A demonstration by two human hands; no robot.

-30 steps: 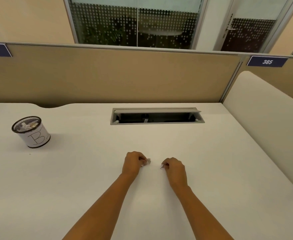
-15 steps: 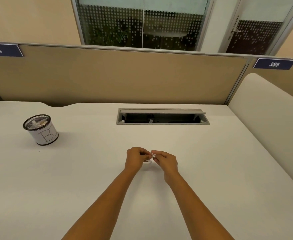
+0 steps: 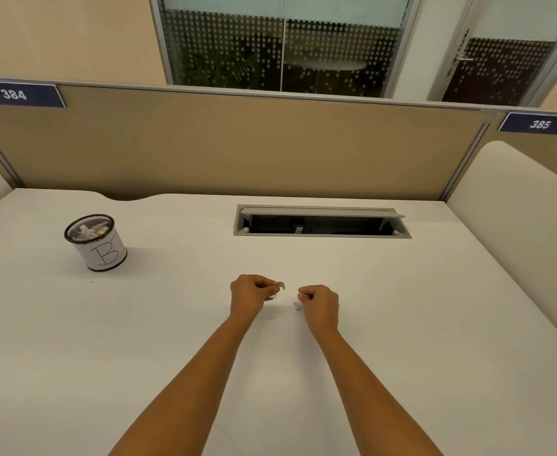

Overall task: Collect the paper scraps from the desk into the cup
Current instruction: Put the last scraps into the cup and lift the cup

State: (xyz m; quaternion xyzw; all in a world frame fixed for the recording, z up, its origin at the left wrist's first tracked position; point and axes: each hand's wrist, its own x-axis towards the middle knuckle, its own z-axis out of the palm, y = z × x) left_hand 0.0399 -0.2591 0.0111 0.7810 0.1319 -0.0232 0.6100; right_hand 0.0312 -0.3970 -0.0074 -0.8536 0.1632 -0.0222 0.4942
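My left hand (image 3: 249,295) and my right hand (image 3: 320,304) hover side by side over the middle of the white desk (image 3: 402,324). The left fingers pinch a small white paper scrap (image 3: 280,286) that sticks out to the right. Another small pale scrap (image 3: 297,304) is pinched by the curled fingers of the right hand. The cup (image 3: 95,242), a black mesh pot wrapped in white paper marked "B", stands far to the left with several scraps inside.
An open grey cable hatch (image 3: 321,221) is cut into the desk behind my hands. A tan partition (image 3: 237,149) closes the back, and a cream side panel (image 3: 517,209) bounds the right.
Half a second ago my hands met at the fingertips over one scrap; now they have drawn apart, each pinching a piece of paper.
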